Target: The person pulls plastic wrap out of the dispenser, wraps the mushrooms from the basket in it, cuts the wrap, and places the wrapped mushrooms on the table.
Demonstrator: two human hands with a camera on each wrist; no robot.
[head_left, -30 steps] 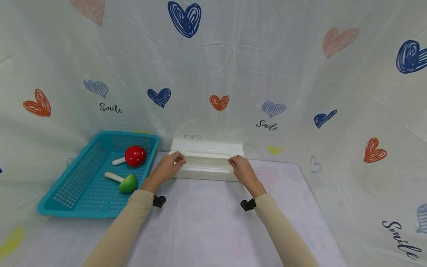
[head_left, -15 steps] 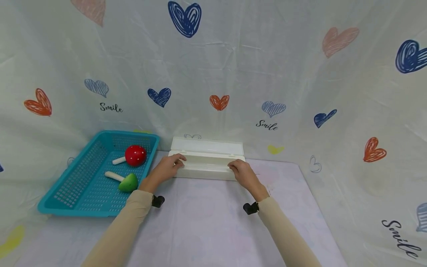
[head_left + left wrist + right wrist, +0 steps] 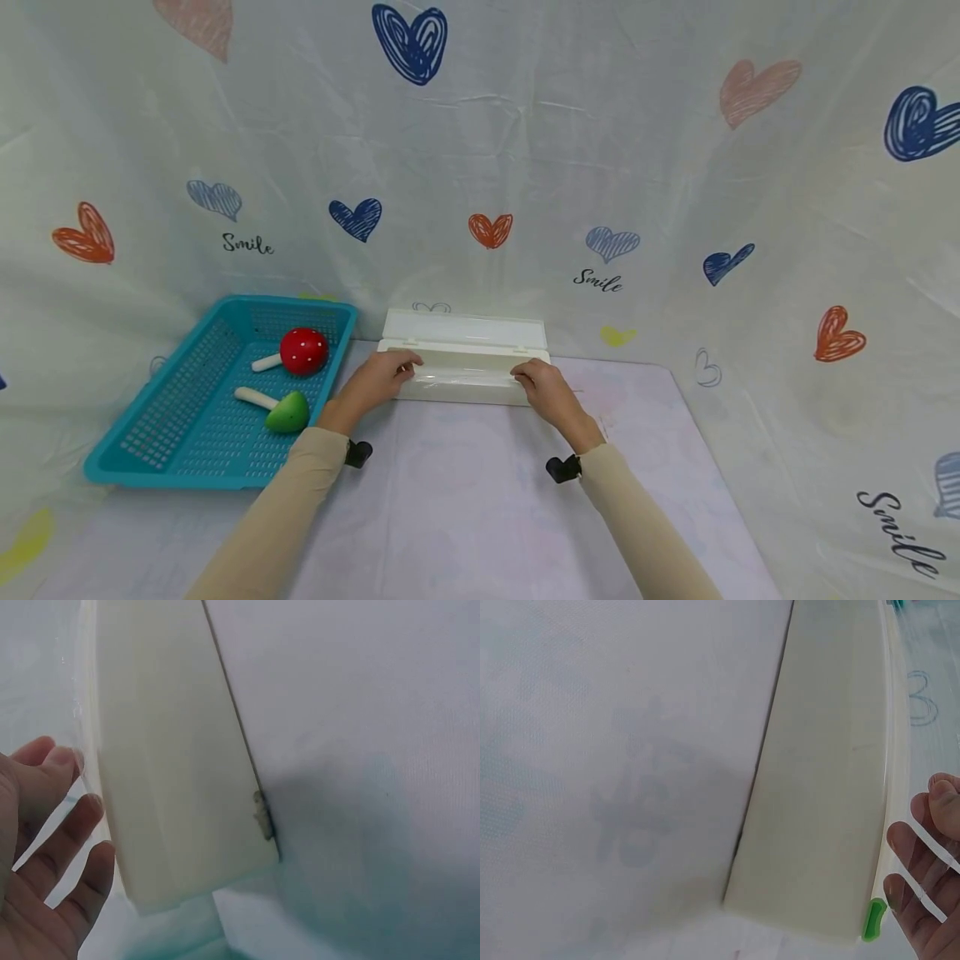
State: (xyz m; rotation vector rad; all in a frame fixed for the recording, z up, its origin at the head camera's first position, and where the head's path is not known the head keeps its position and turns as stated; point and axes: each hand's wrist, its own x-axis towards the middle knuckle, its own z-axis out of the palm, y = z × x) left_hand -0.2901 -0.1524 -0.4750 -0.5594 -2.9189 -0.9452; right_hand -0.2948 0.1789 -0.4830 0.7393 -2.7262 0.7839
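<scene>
A long white plastic wrap dispenser (image 3: 465, 392) stands at the back of the table, its lid (image 3: 465, 329) raised. Clear plastic wrap (image 3: 459, 375) shines along its opening. My left hand (image 3: 377, 379) is at the dispenser's left end, thumb and forefinger pinching the film's edge. At the right end, my right hand (image 3: 551, 390) pinches the film between thumb and forefinger, other fingers spread behind it. The right wrist view shows a small green piece (image 3: 874, 920) at the dispenser's corner. The film is see-through, so its outline is hard to follow.
A teal basket (image 3: 168, 482) stands to the left, holding a red toy mushroom (image 3: 303, 351) with white dots and a green toy mushroom (image 3: 288, 412). Behind the table hangs a white sheet (image 3: 480, 142) printed with hearts. A pale cloth (image 3: 465, 500) covers the table.
My left fingers have shifted slightly right and curled in closer. The right hand moved only a little. Brighter glints now show on the film over the opening. Basket and mushrooms are unchanged.
</scene>
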